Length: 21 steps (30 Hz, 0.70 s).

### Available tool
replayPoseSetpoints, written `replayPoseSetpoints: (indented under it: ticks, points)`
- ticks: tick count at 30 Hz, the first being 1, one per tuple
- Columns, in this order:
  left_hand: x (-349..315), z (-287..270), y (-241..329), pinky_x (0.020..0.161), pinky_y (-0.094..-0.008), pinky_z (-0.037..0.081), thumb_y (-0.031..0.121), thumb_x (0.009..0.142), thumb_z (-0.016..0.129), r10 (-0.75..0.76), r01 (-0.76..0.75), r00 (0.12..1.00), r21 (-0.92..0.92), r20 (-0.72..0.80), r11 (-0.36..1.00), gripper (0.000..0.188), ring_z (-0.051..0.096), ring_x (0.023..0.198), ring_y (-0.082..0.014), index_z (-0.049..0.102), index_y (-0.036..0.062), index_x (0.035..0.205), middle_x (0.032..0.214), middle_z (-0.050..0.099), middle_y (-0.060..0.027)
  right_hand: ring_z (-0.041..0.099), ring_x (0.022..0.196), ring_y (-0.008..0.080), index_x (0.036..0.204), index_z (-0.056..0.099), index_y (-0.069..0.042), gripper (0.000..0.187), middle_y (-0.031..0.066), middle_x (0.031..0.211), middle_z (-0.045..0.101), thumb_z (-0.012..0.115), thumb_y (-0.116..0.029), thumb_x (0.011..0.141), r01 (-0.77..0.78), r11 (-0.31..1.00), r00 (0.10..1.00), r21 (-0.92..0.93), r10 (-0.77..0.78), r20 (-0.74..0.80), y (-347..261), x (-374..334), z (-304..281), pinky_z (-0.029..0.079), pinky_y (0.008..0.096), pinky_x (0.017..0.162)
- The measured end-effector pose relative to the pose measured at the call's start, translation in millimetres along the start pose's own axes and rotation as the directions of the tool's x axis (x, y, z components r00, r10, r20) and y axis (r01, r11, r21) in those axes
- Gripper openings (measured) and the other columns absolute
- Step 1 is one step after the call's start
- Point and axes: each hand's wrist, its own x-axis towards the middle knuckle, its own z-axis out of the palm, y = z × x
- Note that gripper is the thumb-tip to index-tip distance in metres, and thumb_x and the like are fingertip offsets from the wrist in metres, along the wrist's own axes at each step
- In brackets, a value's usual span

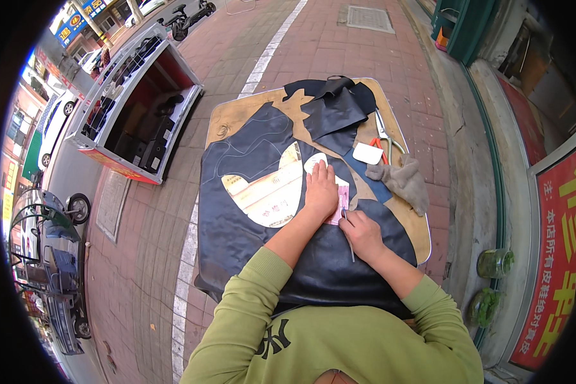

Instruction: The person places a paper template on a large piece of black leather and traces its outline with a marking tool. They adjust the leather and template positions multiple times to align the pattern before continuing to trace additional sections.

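A wooden desk (227, 118) on brick pavement carries a large dark leather sheet (249, 217); the left hand (320, 190) presses flat on a pale paper pattern (269, 195) lying on it; the right hand (363, 235) grips a thin pen-like tool (350, 243) just beside the pattern's edge; scissors (384, 136), a grey cloth (404, 182) and dark leather scraps (336, 109) lie further along the desk.

Bright daylight, sharp, fisheye-bent edges

Left hand (320, 190) flat, palm down, right hand (362, 234) fingers pinched, forearms converging
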Motion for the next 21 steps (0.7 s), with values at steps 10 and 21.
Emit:
replayPoseSetpoints:
  ticks: [10,21]
  points:
    - [4.2,-3.0,-5.1,0.119,-0.0481,0.023,0.027,0.096,0.056,0.002,-0.001,0.997,-0.011,0.079,1.0,0.065,0.02,0.149,-0.0356,0.033,-0.0016,0.149,0.16,0.021,-0.0222,0.062,0.09,0.022,0.095,0.064,-0.006,0.02,0.007,0.101,0.064,0.062,-0.01,0.076,0.107,0.994,0.994,-0.023,-0.107,-0.007,9.8,0.1,0.2,0.054,0.0318,0.068]
    - [8.2,-23.9,-22.8,0.117,-0.038,0.029,0.019,0.084,0.071,0.118,-0.108,0.987,-0.093,0.111,0.99,0.067,0.034,0.142,-0.0378,0.044,-0.0049,0.14,0.152,0.035,-0.0251,0.06,0.086,0.0234,0.088,0.062,-0.008,0.012,0.0054,0.087,0.059,0.063,-0.009,0.076,0.019,1.0,1.0,0.016,-0.019,-0.002,12.0,16.3,6.8,0.05,0.035,0.073]
